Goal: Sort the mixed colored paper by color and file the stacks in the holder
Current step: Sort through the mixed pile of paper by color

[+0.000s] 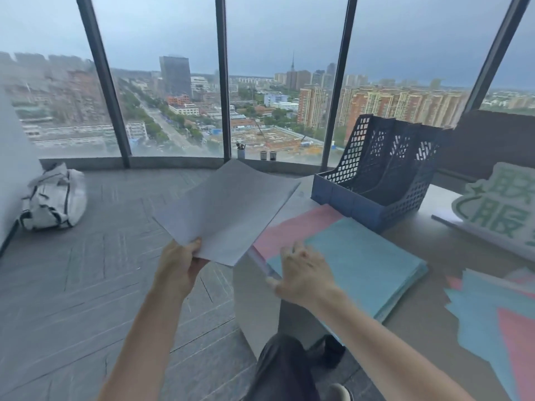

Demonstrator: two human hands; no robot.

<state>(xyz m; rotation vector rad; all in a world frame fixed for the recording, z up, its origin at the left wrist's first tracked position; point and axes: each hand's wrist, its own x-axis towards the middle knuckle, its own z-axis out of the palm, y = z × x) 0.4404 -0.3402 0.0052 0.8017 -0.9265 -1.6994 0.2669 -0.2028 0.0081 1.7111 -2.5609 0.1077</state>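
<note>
left hand (pixel 181 263): pinches near corner of pale lavender sheets (pixel 224 211), held up off the tabletop's left edge
right hand (pixel 302 273): fingers loosely spread, empty, palm down over blue stack (pixel 362 261)
holder (pixel 376 172): blue, empty, far right of sheets; slots run away from viewer
nearer hand: right
pink stack (pixel 292 227): under blue
mixed pile (pixel 492 319): far right

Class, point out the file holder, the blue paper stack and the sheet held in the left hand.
file holder (pixel 341 195): head view, front wall.
blue paper stack (pixel 367 256): head view, top sheet's middle.
held sheet (pixel 225 209): head view, its middle.
</note>
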